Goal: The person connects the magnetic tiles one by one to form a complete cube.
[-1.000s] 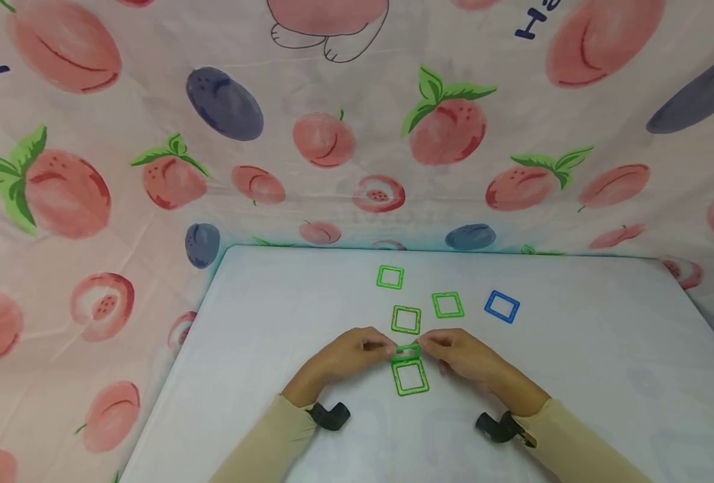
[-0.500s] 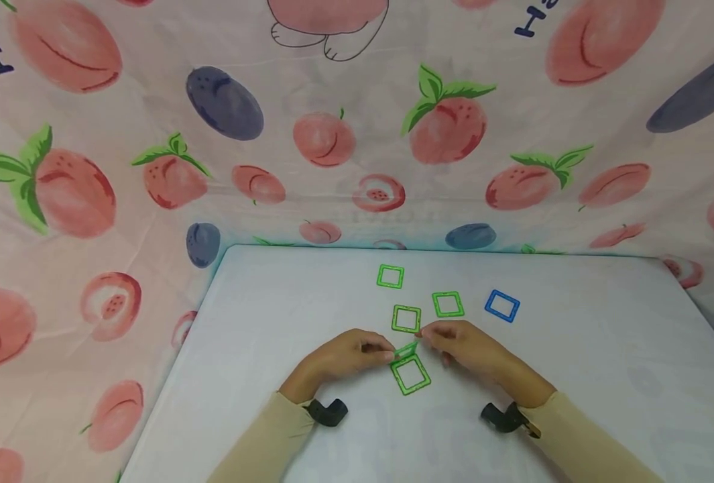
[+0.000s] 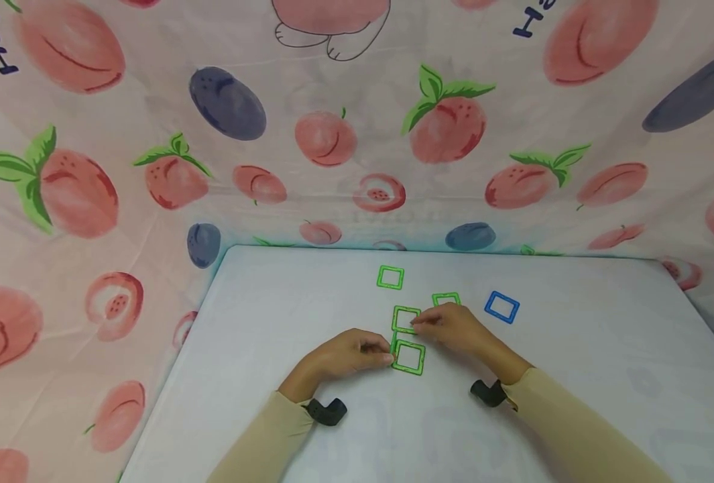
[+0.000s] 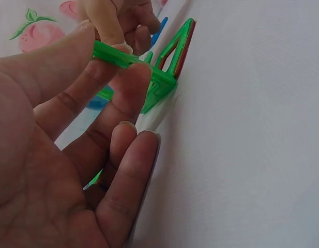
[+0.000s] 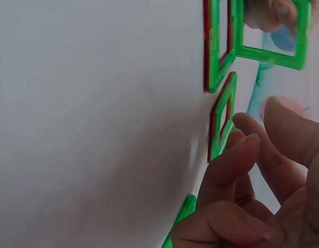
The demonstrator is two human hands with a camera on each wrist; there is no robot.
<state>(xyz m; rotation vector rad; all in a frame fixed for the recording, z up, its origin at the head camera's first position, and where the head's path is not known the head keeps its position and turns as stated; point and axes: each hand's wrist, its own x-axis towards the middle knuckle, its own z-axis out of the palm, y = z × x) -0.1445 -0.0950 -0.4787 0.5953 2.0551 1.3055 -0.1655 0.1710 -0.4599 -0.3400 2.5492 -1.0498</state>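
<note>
My left hand (image 3: 352,352) pinches a green square magnetic tile between thumb and fingers; this upright tile (image 5: 270,56) stands on edge. Its lower edge meets the left side of a flat green tile (image 3: 423,360) on the table, and the two form a corner. Past them lies another flat green tile (image 3: 407,308), with my right hand (image 3: 456,329) over its right edge. In the right wrist view the right fingers (image 5: 247,152) are bent loosely and the thumb stands apart, with nothing between them.
A green tile (image 3: 391,267) lies farther back on the white table (image 3: 284,295). Another green tile (image 3: 446,294) is partly covered by the right hand, and a blue tile (image 3: 507,297) lies to its right. A fruit-print cloth (image 3: 332,80) hangs behind.
The held tile and the flat tile joined to it have turned, so the upright one now stands on the left. The pair moved toward the back tile. My right hand let go and moved forward.
</note>
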